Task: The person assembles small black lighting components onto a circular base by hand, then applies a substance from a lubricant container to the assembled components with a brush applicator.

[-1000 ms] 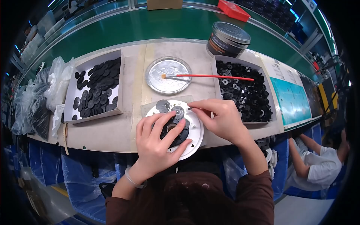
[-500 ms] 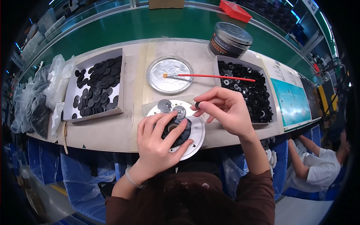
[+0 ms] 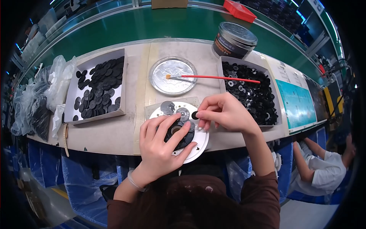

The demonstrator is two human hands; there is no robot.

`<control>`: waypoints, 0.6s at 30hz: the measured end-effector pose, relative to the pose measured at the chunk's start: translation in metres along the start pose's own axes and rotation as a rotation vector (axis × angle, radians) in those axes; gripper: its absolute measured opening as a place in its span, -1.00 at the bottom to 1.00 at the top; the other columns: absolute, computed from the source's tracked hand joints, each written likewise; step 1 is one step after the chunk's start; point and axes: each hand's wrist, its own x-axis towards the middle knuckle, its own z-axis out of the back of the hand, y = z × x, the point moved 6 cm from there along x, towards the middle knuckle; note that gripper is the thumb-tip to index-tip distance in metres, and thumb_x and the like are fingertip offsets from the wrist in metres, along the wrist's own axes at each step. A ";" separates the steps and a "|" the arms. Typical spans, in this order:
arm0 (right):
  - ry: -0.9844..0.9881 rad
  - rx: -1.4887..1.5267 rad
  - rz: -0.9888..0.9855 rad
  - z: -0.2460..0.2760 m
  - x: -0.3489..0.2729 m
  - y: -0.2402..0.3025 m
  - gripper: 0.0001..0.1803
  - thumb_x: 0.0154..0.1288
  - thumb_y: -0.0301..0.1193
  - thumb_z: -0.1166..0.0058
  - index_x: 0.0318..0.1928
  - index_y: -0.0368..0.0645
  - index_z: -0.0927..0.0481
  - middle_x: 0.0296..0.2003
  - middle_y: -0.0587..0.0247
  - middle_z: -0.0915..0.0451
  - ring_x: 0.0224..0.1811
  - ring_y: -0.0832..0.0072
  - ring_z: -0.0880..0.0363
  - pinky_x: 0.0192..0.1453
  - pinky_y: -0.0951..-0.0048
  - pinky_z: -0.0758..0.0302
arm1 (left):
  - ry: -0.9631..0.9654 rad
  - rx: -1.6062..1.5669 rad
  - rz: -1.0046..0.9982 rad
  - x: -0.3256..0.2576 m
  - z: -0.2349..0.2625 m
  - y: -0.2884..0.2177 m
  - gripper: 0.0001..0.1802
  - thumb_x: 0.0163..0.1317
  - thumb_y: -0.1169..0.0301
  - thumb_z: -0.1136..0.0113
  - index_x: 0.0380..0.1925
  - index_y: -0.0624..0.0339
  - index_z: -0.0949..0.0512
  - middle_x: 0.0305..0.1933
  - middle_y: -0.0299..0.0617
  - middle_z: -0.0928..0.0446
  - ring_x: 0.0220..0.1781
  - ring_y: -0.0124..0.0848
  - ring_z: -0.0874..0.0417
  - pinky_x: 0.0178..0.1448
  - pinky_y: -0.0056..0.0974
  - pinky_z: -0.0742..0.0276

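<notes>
A white round plate lies at the table's near edge, carrying a black mechanism with grey disc gears. Over it my left hand rests with fingers spread, index and middle fingertips touching the gears and the thumb near the plate's lower rim. My right hand pinches a small black gear between thumb and index finger, close above the plate's right side. Its teeth are too small to make out. Part of the mechanism is hidden beneath my left fingers.
A box of black discs stands left, a box of small black gears right. Between them a red-handled brush lies across a round metal lid and reaches the right box. Behind stands a tin. Plastic bags lie far left.
My right hand has moved left and slightly down, bringing the small black gear over the plate beside the disc gears. My left hand has stayed in place.
</notes>
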 end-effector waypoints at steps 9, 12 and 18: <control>0.066 0.032 0.021 0.001 0.010 -0.004 -0.86 0.16 -0.45 -0.11 -0.45 -0.29 -0.53 -0.61 0.37 -0.54 -0.60 0.70 -0.49 -0.58 0.73 -0.33 | -0.009 -0.006 -0.004 0.000 0.000 0.001 -0.59 -0.26 0.26 -0.38 -0.29 0.07 -0.61 -0.08 -0.19 -0.49 -0.07 -0.23 -0.43 -0.02 -0.19 -0.29; 0.114 0.053 0.039 -0.004 0.012 -0.011 -0.87 0.15 -0.48 -0.10 -0.46 -0.31 -0.53 -0.61 0.35 -0.53 -0.60 0.70 -0.48 -0.56 0.71 -0.36 | -0.010 -0.003 -0.007 -0.001 0.000 0.001 -0.59 -0.26 0.26 -0.38 -0.30 0.07 -0.61 -0.08 -0.19 -0.49 -0.08 -0.23 -0.44 -0.02 -0.20 -0.29; 0.130 0.088 0.003 -0.005 0.013 -0.009 -0.87 0.15 -0.49 -0.10 -0.46 -0.32 -0.52 -0.61 0.35 -0.52 -0.60 0.69 -0.48 -0.55 0.70 -0.38 | -0.006 -0.004 -0.008 0.000 0.000 0.002 -0.59 -0.27 0.26 -0.38 -0.30 0.07 -0.61 -0.08 -0.19 -0.50 -0.09 -0.23 -0.44 -0.02 -0.19 -0.29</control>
